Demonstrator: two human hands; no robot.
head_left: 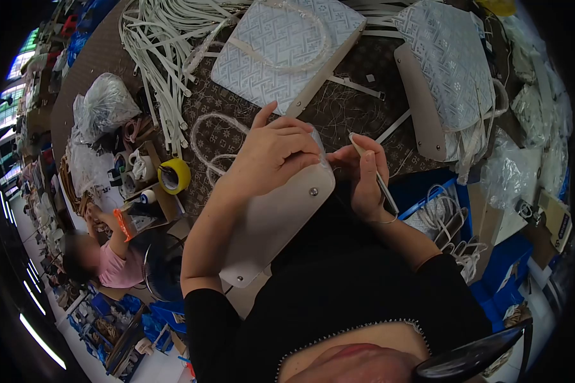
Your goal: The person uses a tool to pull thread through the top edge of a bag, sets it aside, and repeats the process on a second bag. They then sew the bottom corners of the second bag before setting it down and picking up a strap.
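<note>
A pale bag [278,214] with metal studs on its base lies tilted against my body, base toward me. My left hand [268,153] rests over its upper edge, fingers bent and pressing on the bag. Beside the bag's right corner is my right hand [364,172], its fingers closed around a thin pen-like tool [384,189]. The fingertips of my right hand are near the bag's corner. A looped handle [201,137] sticks out to the left of the bag. What lies under my left palm is hidden.
Two patterned bags [281,54] [450,64] lie on the brown table [96,48]. White straps [163,70] are heaped at the back left. Yellow tape [174,176] sits at the left edge. A blue bin [463,204] holds cords on the right. Another person [118,262] sits at lower left.
</note>
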